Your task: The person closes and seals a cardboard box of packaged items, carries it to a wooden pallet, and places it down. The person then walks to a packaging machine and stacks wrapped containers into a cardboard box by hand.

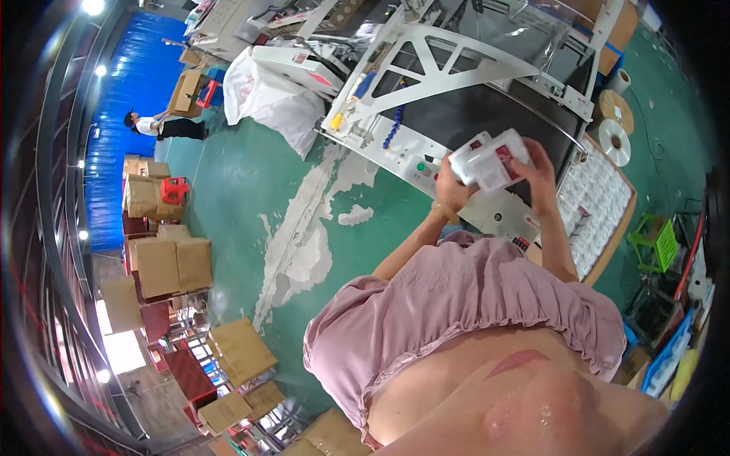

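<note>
Two small white packs (493,169) with red printing are held together over the front edge of a machine (477,201). My left hand (454,190) is closed around their left side. On the right side, the fingers of my right hand (541,172) are closed on the packs. They overlap, so I cannot tell which hand bears which pack. Below my hands, a green button (420,166) sits on the machine's pale panel. Close to my right forearm lies a shallow cardboard tray (630,200) filled with rows of similar white packs.
Beyond my hands, the machine has a white slotted arm (449,47) over a dark bed. Film rolls (614,143) and a green crate (654,242) stand at the right. A white sack (266,95), cardboard boxes (242,351) and another person (163,125) are to the left.
</note>
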Action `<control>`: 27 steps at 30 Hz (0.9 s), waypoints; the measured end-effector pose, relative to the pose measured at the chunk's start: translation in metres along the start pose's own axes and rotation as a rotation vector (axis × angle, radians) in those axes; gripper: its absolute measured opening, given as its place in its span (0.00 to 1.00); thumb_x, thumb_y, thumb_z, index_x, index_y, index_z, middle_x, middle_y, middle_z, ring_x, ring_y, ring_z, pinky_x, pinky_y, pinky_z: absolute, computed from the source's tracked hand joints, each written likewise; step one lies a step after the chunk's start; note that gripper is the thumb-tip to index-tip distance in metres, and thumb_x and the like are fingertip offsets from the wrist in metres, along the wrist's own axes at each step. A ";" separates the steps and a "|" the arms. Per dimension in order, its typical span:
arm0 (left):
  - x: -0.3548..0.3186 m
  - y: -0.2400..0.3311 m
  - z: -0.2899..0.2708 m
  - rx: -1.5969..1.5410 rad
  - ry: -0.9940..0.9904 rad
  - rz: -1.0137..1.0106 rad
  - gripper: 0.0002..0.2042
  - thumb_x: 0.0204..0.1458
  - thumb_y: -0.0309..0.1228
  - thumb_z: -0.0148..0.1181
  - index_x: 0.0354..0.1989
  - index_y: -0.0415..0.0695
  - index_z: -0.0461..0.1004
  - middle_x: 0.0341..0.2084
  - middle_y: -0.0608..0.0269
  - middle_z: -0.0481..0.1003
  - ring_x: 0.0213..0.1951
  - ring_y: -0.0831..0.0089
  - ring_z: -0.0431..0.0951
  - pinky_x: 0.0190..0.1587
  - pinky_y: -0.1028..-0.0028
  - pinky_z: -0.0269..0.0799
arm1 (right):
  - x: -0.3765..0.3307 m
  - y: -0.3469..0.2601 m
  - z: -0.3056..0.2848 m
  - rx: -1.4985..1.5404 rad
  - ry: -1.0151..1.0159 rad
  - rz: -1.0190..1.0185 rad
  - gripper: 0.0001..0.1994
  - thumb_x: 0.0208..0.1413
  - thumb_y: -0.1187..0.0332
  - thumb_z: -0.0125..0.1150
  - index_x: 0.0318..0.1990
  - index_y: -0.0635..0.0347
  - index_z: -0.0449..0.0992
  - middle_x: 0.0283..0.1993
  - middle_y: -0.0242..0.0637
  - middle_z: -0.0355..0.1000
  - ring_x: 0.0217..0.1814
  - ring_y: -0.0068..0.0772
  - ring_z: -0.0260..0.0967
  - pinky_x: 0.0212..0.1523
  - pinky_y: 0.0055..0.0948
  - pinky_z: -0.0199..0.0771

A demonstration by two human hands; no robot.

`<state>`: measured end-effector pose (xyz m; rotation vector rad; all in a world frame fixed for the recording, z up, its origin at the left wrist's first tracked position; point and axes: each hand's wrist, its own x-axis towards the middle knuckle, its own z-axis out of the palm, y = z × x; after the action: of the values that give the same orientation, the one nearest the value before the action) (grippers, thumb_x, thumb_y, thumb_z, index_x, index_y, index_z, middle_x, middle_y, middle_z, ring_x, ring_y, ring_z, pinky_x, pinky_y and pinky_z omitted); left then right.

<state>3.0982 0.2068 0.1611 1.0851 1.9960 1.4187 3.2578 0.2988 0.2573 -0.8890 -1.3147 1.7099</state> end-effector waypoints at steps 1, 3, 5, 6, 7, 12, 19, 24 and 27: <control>-0.003 0.011 -0.007 -0.003 -0.018 -0.064 0.34 0.24 0.27 0.71 0.45 0.40 0.60 0.37 0.53 0.69 0.41 0.60 0.71 0.44 0.66 0.66 | 0.008 0.002 -0.013 0.084 0.020 0.018 0.22 0.43 0.69 0.62 0.48 0.63 0.67 0.41 0.32 0.69 0.43 0.24 0.65 0.44 0.22 0.63; -0.005 0.015 -0.021 -0.051 0.019 0.011 0.34 0.24 0.26 0.72 0.44 0.39 0.60 0.37 0.55 0.70 0.40 0.65 0.71 0.45 0.69 0.66 | 0.027 0.016 -0.050 0.185 0.069 -0.029 0.20 0.44 0.67 0.60 0.46 0.62 0.67 0.40 0.32 0.68 0.41 0.24 0.65 0.43 0.22 0.63; -0.012 0.003 -0.036 -0.028 0.046 0.020 0.35 0.24 0.27 0.73 0.45 0.39 0.59 0.40 0.56 0.70 0.43 0.67 0.71 0.46 0.71 0.66 | 0.056 0.028 -0.090 0.130 0.274 0.010 0.20 0.43 0.63 0.61 0.43 0.61 0.67 0.38 0.32 0.68 0.40 0.24 0.65 0.41 0.22 0.64; -0.014 -0.009 -0.043 -0.001 0.060 0.005 0.37 0.25 0.29 0.74 0.47 0.38 0.59 0.42 0.56 0.69 0.44 0.67 0.70 0.47 0.71 0.66 | 0.077 0.032 -0.109 0.067 0.440 0.113 0.21 0.41 0.61 0.63 0.42 0.60 0.67 0.37 0.32 0.67 0.39 0.24 0.65 0.40 0.23 0.64; -0.017 -0.009 -0.049 -0.012 0.080 -0.020 0.37 0.26 0.28 0.74 0.47 0.38 0.58 0.42 0.57 0.69 0.45 0.68 0.70 0.47 0.71 0.66 | 0.092 0.040 -0.131 -0.010 0.587 0.105 0.24 0.38 0.59 0.66 0.42 0.62 0.67 0.36 0.33 0.67 0.38 0.25 0.65 0.39 0.24 0.65; -0.024 -0.015 -0.062 -0.067 0.093 -0.028 0.37 0.27 0.25 0.71 0.49 0.38 0.54 0.43 0.55 0.68 0.46 0.69 0.69 0.47 0.71 0.66 | 0.154 0.116 -0.278 -0.246 1.046 0.042 0.31 0.30 0.55 0.72 0.40 0.67 0.69 0.35 0.37 0.69 0.34 0.29 0.65 0.32 0.27 0.65; -0.026 -0.001 -0.062 -0.079 0.155 -0.115 0.37 0.27 0.22 0.71 0.48 0.39 0.55 0.41 0.58 0.69 0.43 0.71 0.70 0.44 0.73 0.68 | 0.173 0.164 -0.315 -0.457 0.913 0.210 0.36 0.30 0.50 0.69 0.43 0.74 0.69 0.44 0.49 0.68 0.45 0.41 0.66 0.45 0.33 0.65; -0.023 0.009 -0.053 -0.098 0.099 -0.069 0.38 0.27 0.25 0.72 0.48 0.38 0.55 0.43 0.55 0.68 0.45 0.69 0.69 0.46 0.72 0.66 | 0.162 0.144 -0.276 -0.603 0.729 0.426 0.38 0.32 0.44 0.65 0.48 0.65 0.69 0.51 0.55 0.65 0.56 0.46 0.61 0.54 0.35 0.61; -0.020 0.001 -0.048 -0.137 0.076 -0.012 0.37 0.28 0.23 0.71 0.49 0.38 0.54 0.43 0.57 0.68 0.45 0.70 0.70 0.46 0.72 0.67 | 0.148 0.115 -0.224 -1.013 0.862 0.320 0.33 0.36 0.46 0.64 0.46 0.64 0.70 0.47 0.51 0.68 0.52 0.45 0.64 0.51 0.35 0.64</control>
<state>3.0745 0.1640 0.1780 0.9714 1.9209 1.5866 3.3692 0.5081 0.0868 -2.1821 -1.3859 0.5406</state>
